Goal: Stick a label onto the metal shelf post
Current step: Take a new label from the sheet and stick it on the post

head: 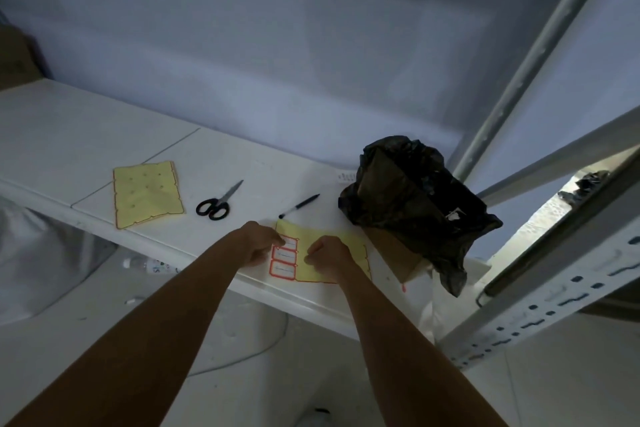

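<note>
Down on the white shelf [62, 135], both hands work a yellow label sheet [317, 246], the left hand [258, 243] pinching the top red-bordered label [288, 243], the right hand [329, 255] curled closed on the backing, the metal shelf post [540, 308] just right.

A single head-worn, wide-angle view is given, looking forward and steeply down from above the shelf [104, 135], which runs from 9 o'clock toward 4 o'clock. Both forearms enter from 6 o'clock and the hands are seen near centre, close to the lens. The wall fills the 12 o'clock part. The post [540, 319] is bent by the lens at 3 to 4 o'clock. No second view is given.
</note>
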